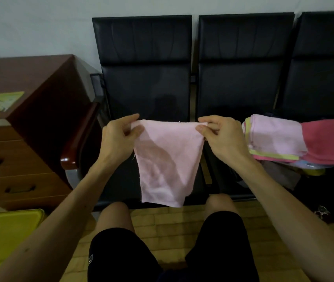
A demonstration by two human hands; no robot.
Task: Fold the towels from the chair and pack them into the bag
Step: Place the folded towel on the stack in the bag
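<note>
while i sit facing the chairs (143, 88), a pink towel (166, 159) hangs between my hands, long axis straight down over the seat. left hand (119, 137) and right hand (221, 137) each pinch a top corner, equally near. folded stack (280, 137) lies to my right.

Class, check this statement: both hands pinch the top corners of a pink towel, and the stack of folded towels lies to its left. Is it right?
No. The head view shows the stack to the right of the pink towel, not its left. The left hand and right hand do pinch its top corners.
</note>
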